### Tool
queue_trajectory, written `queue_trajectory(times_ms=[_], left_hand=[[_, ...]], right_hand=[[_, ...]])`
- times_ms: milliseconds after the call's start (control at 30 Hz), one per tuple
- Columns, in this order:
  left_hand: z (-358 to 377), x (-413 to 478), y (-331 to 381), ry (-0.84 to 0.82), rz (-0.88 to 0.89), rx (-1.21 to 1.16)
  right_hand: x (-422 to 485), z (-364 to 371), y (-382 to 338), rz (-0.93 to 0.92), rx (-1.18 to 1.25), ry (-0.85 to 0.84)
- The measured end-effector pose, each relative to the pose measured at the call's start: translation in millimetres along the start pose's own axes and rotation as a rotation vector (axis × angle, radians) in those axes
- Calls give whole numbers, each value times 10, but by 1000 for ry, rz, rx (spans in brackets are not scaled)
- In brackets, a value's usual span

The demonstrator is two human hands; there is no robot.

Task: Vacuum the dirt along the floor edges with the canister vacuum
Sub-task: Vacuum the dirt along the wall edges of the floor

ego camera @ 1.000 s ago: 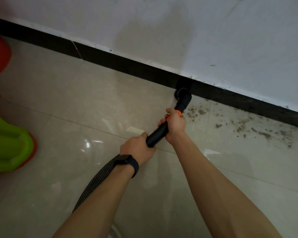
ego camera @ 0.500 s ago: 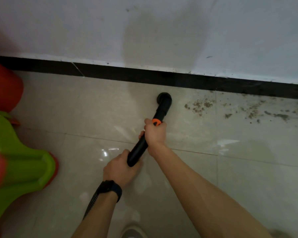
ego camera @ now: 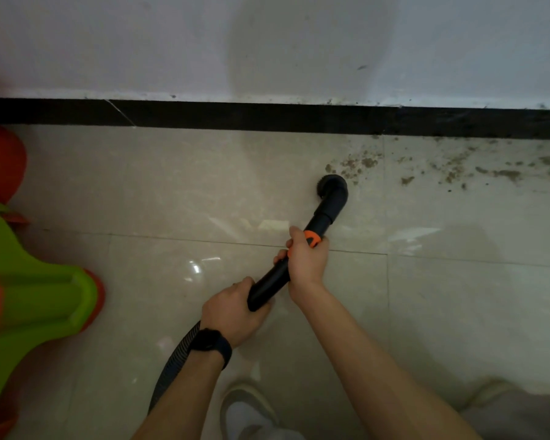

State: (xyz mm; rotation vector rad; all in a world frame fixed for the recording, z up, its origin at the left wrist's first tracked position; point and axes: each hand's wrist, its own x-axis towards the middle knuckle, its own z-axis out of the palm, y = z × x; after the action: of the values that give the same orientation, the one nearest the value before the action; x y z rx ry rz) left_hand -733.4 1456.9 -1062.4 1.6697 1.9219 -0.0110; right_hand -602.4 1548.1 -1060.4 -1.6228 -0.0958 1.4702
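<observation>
Before you: scuffed white wall [ego camera: 140,42] above black skirting strip [ego camera: 235,117]; glossy beige floor tiles [ego camera: 172,185] catching light; green moulded-plastic piece [ego camera: 35,296] at your left.

Black wand [ego camera: 269,285] with an orange collar [ego camera: 311,238]; grey-black ribbed hose [ego camera: 172,363]. Beige marbled floor [ego camera: 172,185], black skirting [ego camera: 267,117], white wall [ego camera: 140,42]. Brown dirt [ego camera: 362,161] speckles the tiles. Green-and-red plastic piece [ego camera: 38,296] at left.

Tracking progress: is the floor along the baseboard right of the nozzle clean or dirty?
Dirty. Brown crumbs of dirt lie scattered on the tiles by the baseboard, starting just beside the nozzle.
</observation>
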Motion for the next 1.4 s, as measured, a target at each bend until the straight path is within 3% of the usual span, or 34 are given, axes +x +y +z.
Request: queue_trajectory(times_ms=[1067,1400], left_hand=[[-78,782,565,49,-15,-102],[-239,768,285,93,-130,-219]], right_hand=[[707,256,-763,-12,-38,-113],[645,687,-593,-19,-107,-167]])
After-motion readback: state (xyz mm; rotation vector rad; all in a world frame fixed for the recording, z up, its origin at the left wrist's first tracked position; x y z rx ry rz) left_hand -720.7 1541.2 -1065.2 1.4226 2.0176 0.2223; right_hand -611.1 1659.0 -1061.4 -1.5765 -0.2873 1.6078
